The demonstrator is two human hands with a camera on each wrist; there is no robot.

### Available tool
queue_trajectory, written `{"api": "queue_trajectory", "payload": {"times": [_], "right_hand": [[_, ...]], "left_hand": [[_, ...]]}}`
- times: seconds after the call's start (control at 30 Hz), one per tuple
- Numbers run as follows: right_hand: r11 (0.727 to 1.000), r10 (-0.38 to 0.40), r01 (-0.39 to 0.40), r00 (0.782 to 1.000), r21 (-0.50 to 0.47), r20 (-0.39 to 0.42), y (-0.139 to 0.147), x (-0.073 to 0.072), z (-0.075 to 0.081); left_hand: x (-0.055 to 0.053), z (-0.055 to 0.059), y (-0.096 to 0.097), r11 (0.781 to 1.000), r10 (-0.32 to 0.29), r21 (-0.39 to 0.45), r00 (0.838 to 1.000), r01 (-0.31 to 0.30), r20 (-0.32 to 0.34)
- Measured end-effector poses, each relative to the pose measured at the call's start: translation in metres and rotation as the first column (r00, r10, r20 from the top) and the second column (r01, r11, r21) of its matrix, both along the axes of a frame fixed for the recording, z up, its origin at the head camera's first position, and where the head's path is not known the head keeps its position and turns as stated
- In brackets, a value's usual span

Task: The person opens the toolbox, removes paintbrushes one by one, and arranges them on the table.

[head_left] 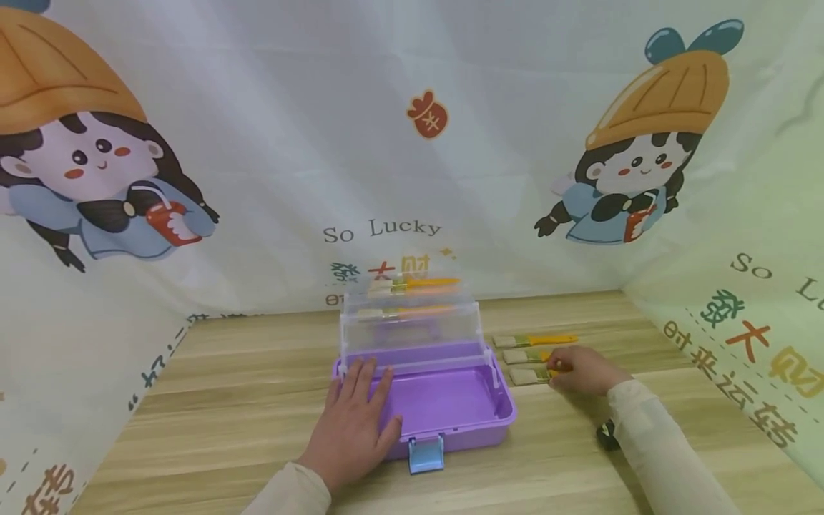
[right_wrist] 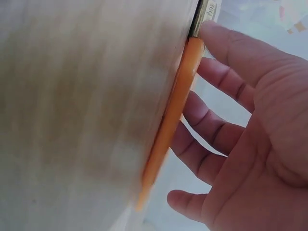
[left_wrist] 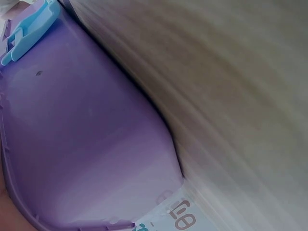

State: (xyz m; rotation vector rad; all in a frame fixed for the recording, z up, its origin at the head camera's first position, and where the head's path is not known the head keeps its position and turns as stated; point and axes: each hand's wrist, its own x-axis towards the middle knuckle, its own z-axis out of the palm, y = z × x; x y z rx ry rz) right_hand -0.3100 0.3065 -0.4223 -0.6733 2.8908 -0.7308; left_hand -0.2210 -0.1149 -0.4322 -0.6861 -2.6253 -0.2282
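A purple plastic box (head_left: 444, 408) with a raised clear lid (head_left: 412, 336) stands mid-table, and a light blue latch (head_left: 427, 455) hangs at its front. My left hand (head_left: 354, 422) rests on the box's left edge, fingers spread. To the right of the box, paintbrushes with pale bristles and orange handles lie in a row: a far brush (head_left: 534, 341), a middle brush (head_left: 518, 356) and a near brush (head_left: 528, 376). With thumb and fingers curved round it, my right hand (head_left: 586, 370) pinches the near paintbrush (right_wrist: 175, 106) close to its ferrule.
Brush shapes (head_left: 415, 284) show at the raised lid; I cannot tell whether one is a reflection. The wood-grain table (head_left: 244, 400) meets a printed cloth backdrop (head_left: 290, 157) behind and at both sides. Something black (head_left: 607, 435) is by my right wrist.
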Motion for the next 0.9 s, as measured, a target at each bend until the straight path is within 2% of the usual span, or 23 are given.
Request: {"api": "queue_trajectory", "payload": {"times": [0.03, 0.17, 0.27, 0.4, 0.7, 0.9], "right_hand": [[1.000, -0.005, 0.005, 1.000, -0.002, 0.010, -0.001, 0.001, 0.003], [1.000, -0.004, 0.005, 0.999, 0.011, -0.041, -0.010, 0.000, 0.023], [1.000, 0.011, -0.010, 0.994, 0.008, -0.107, -0.024, -0.003, 0.042], [0.999, 0.038, -0.037, 0.989, 0.005, -0.140, -0.048, -0.008, 0.062], [0.993, 0.118, -0.119, 0.978, 0.003, -0.169, -0.111, -0.014, 0.095], [0.983, 0.175, -0.183, 0.965, -0.024, -0.193, -0.146, -0.024, 0.113]], "left_hand": [[0.000, 0.000, 0.000, 1.000, -0.002, 0.002, 1.000, 0.002, 0.002], [0.000, 0.001, 0.001, 1.000, -0.002, 0.005, 1.000, 0.002, 0.010], [0.000, 0.002, 0.000, 1.000, 0.003, 0.006, 1.000, -0.003, 0.010], [0.002, 0.004, 0.000, 1.000, 0.004, 0.006, 1.000, -0.004, 0.018], [0.003, 0.004, 0.000, 1.000, 0.001, -0.004, 1.000, -0.001, 0.022], [0.001, 0.003, 0.000, 1.000, -0.003, -0.022, 1.000, 0.003, 0.010]]}}
